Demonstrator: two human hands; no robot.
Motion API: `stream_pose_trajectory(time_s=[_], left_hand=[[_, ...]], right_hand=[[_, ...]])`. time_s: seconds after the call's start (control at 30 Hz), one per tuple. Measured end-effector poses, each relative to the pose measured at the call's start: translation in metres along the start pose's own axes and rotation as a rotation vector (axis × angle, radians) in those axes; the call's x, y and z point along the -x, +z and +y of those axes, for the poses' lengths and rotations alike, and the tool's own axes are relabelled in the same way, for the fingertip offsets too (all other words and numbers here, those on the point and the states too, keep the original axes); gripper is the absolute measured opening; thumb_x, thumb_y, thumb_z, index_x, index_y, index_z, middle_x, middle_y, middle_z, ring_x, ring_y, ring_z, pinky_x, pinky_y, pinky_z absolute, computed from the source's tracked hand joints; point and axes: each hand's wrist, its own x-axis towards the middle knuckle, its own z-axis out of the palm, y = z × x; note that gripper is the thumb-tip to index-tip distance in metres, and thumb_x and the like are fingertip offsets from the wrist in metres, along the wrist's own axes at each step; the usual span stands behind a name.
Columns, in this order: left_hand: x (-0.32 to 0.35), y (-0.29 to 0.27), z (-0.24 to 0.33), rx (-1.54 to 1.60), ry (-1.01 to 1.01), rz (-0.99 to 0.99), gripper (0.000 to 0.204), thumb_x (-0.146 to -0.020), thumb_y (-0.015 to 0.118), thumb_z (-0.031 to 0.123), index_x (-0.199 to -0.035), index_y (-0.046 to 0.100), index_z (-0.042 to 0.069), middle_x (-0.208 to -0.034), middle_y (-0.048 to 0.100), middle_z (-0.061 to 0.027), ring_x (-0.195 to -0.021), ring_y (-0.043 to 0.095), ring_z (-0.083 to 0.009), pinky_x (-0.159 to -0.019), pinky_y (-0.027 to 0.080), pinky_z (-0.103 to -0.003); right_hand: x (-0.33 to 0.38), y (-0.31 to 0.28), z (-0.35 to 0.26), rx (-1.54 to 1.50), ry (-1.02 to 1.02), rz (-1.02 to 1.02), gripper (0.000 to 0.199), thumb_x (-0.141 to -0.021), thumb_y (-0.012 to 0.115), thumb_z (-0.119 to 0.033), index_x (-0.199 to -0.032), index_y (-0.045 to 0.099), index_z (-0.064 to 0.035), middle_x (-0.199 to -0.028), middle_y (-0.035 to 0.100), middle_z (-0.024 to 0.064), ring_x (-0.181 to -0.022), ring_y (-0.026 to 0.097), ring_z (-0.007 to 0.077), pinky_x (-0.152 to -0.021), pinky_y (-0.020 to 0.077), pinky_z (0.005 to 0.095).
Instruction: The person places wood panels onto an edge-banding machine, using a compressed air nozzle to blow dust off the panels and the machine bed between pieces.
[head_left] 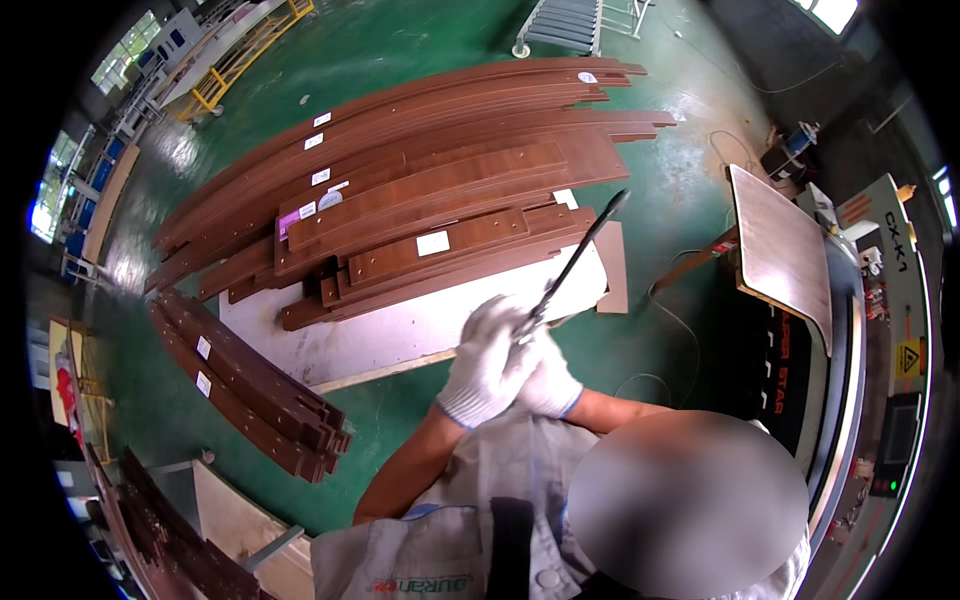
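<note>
Left hand [482,364] and right hand [552,375] are together, clamped on the lower end of a rod [578,257]. Beyond, boards [480,240] lie on a panel [390,345]

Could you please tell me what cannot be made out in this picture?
All in the head view:
Lower end of the thin dark rod: hidden by the gloved left hand and right hand.
Each hand's exact grip: the hands overlap.
Marks on the white label: too small.
Whatever lies behind the grey blur: masked by it.
Lower-left dark boards: cut off by the lower edge.
</note>
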Motion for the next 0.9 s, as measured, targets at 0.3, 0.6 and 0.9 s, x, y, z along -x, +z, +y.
stream_pose_trajectory(time_s=[0.3, 0.6, 0.9], left_hand=[[-0.047, -0.036, -0.177, -0.882, -0.217, -0.209, 0.068, -0.079, 0.085, 0.034, -0.138, 0.059, 0.009, -0.143, 0.056, -0.0199, -0.135, 0.051, -0.0396, -0.116, 0.04, -0.053], [-0.072, -0.038, -0.201, -0.86, -0.33, -0.355, 0.048, -0.072, 0.084, 0.026, -0.115, 0.07, 0.011, -0.126, 0.061, -0.0157, -0.121, 0.056, -0.0377, -0.104, 0.047, -0.054], [-0.014, -0.034, -0.182, -0.751, -0.215, -0.166, 0.062, -0.066, 0.085, 0.021, -0.122, 0.061, 0.01, -0.135, 0.057, -0.0134, -0.126, 0.055, -0.0384, -0.109, 0.046, -0.052]], right_hand=[[-0.006, -0.221, 0.077, -0.879, 0.401, 0.564, 0.038, -0.086, 0.067, -0.009, -0.122, 0.056, -0.0092, -0.078, 0.055, -0.0006, -0.053, 0.049, 0.0099, -0.045, 0.0387, 0.0255], [0.01, -0.245, 0.083, -0.493, 0.727, 0.735, 0.031, -0.098, 0.066, -0.02, -0.126, 0.065, -0.0057, -0.081, 0.063, 0.0032, -0.049, 0.05, 0.0082, -0.042, 0.037, 0.026], [-0.088, -0.17, 0.146, -0.416, 0.814, 0.676, 0.026, -0.1, 0.07, -0.031, -0.092, 0.069, -0.006, -0.059, 0.054, 0.001, -0.043, 0.047, 0.0102, -0.041, 0.0361, 0.028]])
